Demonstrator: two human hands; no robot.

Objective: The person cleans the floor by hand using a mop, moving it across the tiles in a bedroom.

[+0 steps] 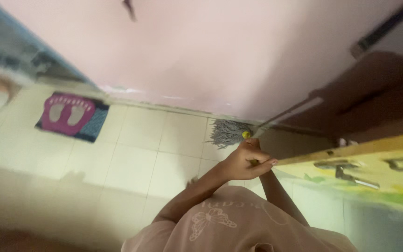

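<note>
My left hand [247, 162] is closed around the yellow handle of a mop [246, 135], which I see almost end-on. The grey string mop head [228, 132] rests on the pale tiled floor, right against the foot of the pink wall. My right forearm [276, 191] reaches up beneath the left hand. The right hand itself is hidden behind the left hand, so its grip does not show. A pink shirt with a butterfly print fills the bottom of the view.
A pink and dark blue mat with a footprint pattern [71, 115] lies on the floor at the left by the wall. A dark brown door [378, 98] stands at the right. Below it is a yellow painted panel with a metal latch [346, 170].
</note>
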